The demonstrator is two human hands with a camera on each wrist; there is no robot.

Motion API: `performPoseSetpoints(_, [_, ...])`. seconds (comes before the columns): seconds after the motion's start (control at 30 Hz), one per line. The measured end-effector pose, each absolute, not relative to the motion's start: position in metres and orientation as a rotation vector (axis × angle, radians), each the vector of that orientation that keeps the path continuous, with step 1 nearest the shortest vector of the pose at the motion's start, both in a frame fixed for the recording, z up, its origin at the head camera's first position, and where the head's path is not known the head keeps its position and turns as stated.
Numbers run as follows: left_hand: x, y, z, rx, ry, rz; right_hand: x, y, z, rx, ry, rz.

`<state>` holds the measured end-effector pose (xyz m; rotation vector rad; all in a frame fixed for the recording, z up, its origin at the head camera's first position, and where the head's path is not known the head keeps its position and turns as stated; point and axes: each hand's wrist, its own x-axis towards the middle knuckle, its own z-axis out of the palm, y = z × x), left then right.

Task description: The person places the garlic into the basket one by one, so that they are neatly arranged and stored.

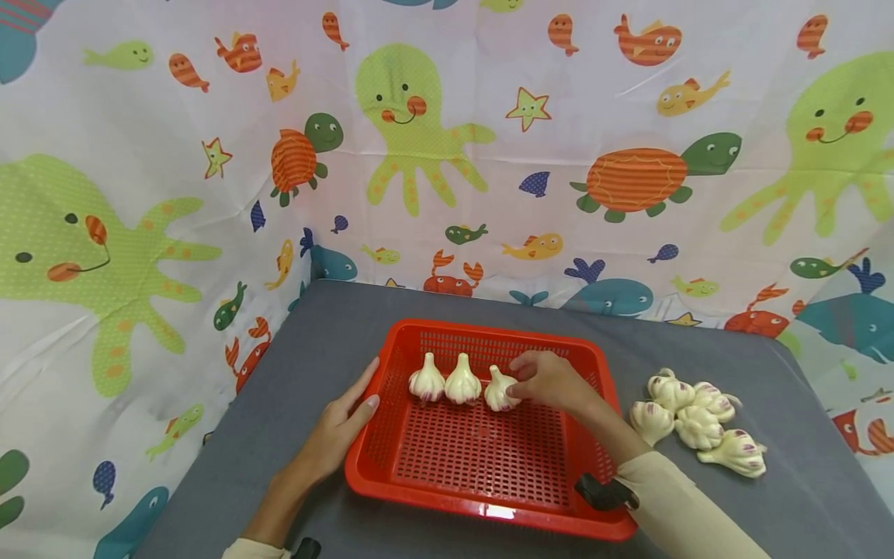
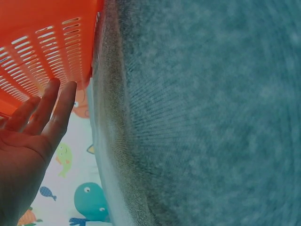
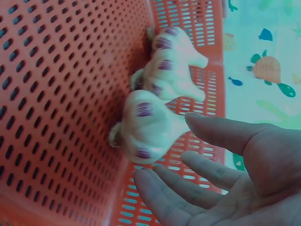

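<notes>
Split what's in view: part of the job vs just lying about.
Part of the job:
red basket
three garlic bulbs inside it
left hand, at the basket's side
right hand, at the rightmost bulb inside
five loose bulbs on the table, probably

Just there:
sea-creature sheet
black wrist gear

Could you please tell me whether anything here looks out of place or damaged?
Nothing much stands out: three garlic bulbs form a row in the red basket, the one nearest the right hand leaning slightly. Five loose bulbs outside show no obvious damage.
</notes>
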<state>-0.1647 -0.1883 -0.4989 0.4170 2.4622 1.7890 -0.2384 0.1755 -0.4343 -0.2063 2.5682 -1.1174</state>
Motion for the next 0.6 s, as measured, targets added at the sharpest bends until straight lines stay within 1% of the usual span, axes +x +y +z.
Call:
performPoseSetpoints(0.27, [-0.164,-0.188,-0.499,0.408,2.461,1.789,-0.231,0.184,-0.415,-0.259,2.610,-1.151])
performPoseSetpoints(0.6, [-0.164,-0.188,-0.498,0.414,2.453,1.795,-0.217,0.209,-0.397,-0.260,2.572,-1.293])
